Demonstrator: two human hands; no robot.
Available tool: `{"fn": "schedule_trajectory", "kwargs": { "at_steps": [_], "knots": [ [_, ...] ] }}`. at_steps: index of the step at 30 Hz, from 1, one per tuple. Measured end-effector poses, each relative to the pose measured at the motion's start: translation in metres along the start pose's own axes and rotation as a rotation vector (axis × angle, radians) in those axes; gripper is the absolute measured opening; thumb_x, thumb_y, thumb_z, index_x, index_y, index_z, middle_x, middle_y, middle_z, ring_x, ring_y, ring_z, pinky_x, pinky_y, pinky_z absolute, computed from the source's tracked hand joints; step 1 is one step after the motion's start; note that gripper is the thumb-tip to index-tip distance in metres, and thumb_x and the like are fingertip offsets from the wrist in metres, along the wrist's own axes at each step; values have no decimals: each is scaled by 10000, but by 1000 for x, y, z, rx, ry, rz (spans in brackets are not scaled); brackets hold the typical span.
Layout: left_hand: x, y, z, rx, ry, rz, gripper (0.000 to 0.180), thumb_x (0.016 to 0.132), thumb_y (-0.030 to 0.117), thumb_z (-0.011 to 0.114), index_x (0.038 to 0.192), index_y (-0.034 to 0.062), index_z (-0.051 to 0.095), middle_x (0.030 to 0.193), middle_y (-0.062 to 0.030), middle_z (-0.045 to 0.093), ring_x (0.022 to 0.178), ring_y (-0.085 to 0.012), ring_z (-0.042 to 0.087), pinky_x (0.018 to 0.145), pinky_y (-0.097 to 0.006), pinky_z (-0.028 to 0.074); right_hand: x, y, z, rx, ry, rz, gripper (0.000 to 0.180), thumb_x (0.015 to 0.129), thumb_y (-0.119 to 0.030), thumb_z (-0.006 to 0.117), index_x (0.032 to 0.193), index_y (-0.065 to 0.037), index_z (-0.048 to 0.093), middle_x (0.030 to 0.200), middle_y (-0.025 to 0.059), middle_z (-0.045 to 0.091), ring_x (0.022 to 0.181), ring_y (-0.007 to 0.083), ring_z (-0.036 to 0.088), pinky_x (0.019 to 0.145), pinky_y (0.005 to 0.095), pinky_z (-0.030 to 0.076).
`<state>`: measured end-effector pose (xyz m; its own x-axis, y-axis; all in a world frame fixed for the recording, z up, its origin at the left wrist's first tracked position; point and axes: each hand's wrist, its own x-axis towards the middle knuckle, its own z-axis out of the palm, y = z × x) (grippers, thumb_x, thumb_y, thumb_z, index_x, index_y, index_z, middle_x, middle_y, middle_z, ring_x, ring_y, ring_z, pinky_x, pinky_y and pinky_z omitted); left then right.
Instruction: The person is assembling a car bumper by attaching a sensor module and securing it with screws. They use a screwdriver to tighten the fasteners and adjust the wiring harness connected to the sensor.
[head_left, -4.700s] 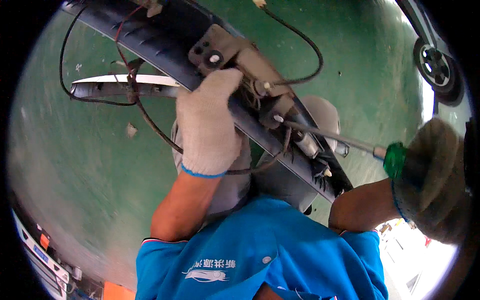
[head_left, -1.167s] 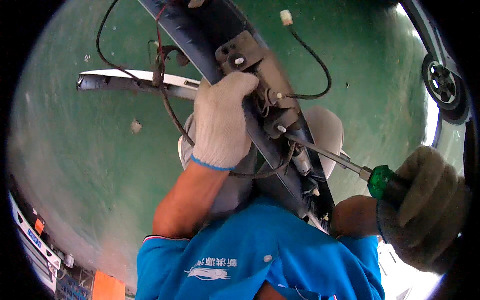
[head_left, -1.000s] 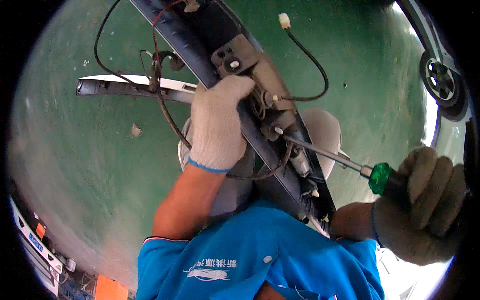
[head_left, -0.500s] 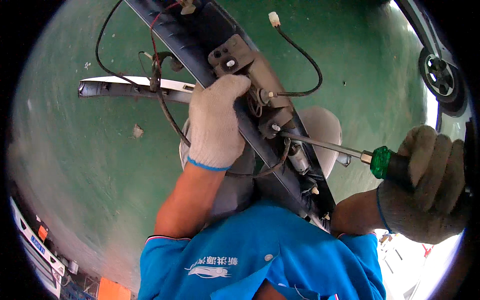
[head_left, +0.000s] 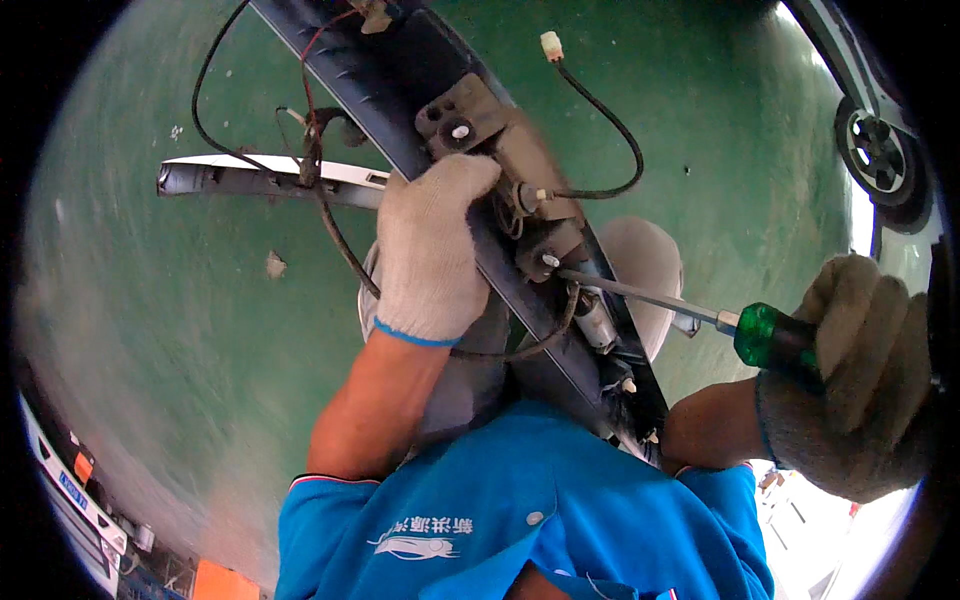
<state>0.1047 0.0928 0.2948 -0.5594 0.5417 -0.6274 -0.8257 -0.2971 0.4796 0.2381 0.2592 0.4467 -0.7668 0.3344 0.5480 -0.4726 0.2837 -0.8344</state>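
A long dark car trim panel (head_left: 385,85) lies slantwise across my lap. My left hand (head_left: 432,250), in a white knit glove, is closed over its left edge beside a dusty brown housing (head_left: 535,150); the fingertips are hidden under the thumb side. The housing has mounting tabs with pale studs. In my gloved right hand (head_left: 865,375) is a screwdriver (head_left: 665,300) with a green and black handle. Its tip reaches the lower tab (head_left: 550,250), next to the stud; exact contact cannot be made out.
A black cable (head_left: 625,125) with a white connector loops out right of the panel. More wiring (head_left: 325,205) hangs on the left. A white and grey trim strip (head_left: 270,180) lies on the green floor. At right stands a vehicle wheel (head_left: 880,150), at lower left a white car (head_left: 75,490).
My right hand and the screwdriver handle have shifted slightly left and downward, the tip staying by the lower tab. My left hand keeps its place on the panel.
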Motion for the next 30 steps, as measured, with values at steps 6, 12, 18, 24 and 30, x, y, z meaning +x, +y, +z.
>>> {"fn": "schedule_trajectory", "kwargs": {
  "at_steps": [6,12,18,24,30],
  "knots": [
    [3,-4,-5,24,1,3,165,870,40,638,1031,9,624,884,-84,647,781,-209,671,701,-357,564,2,-5,-15,44,0,-43,266,1055,-296,503,977,-57,588,639,16,529,528,146,564,436,314,470],
    [2,-9,-9,43,-19,36,110,893,54,625,982,-9,632,870,-84,648,788,-201,669,712,-347,557,-5,-3,-13,41,6,-42,268,1053,-303,511,978,-58,591,643,15,539,532,142,563,442,311,472],
    [5,-5,-3,59,-11,11,183,886,96,595,1000,-44,630,845,-103,656,776,-231,698,700,-365,605,-12,-1,-3,-11,39,10,271,1051,-309,519,979,-59,595,648,15,548,536,138,563,448,307,473],
    [1,-5,-6,72,-57,4,239,891,95,580,1083,-44,610,870,-102,664,784,-229,701,714,-393,630,-9,-2,-17,16,43,0,274,1048,-316,526,981,-60,598,653,14,557,540,135,563,454,304,475],
    [-11,3,6,68,-80,2,185,909,99,585,1017,-41,640,878,-97,671,787,-220,694,709,-368,611,-8,4,-17,93,19,-33,278,1046,-323,534,982,-61,601,657,14,566,544,131,562,460,300,476]
  ]
}}
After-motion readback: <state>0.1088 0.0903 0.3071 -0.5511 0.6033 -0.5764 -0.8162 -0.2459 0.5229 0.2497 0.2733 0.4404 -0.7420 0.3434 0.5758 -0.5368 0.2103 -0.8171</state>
